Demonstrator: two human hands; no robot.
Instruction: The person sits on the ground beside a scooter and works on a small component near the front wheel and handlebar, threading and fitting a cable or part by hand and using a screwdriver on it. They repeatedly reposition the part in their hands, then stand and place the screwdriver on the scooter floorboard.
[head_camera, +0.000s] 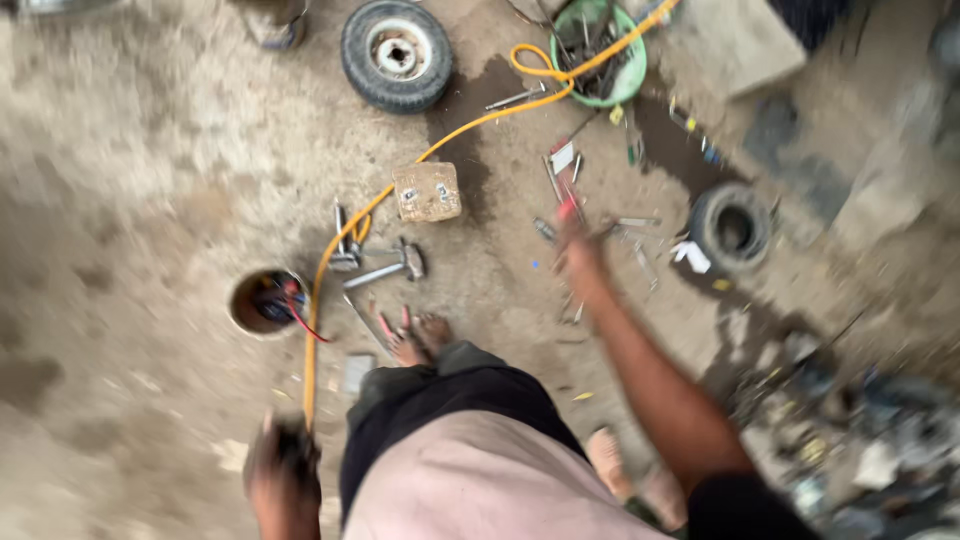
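Wheel (396, 53) top centre, basin (632, 72) to its right w/ hose (455, 138) running out, down to my left hand (283, 478) at bottom. Block (427, 191) mid-frame, hammer (395, 267) just below. Small tyre (733, 226) right of my right hand (580, 262).

Pale pink shorts (490, 480) are worn under a dark top (450, 400). A short black sleeve (735, 505) is seen on the right arm. Forearms are left bare. Red-strapped sandals (405, 335) are worn. Motion blur noted throughout.
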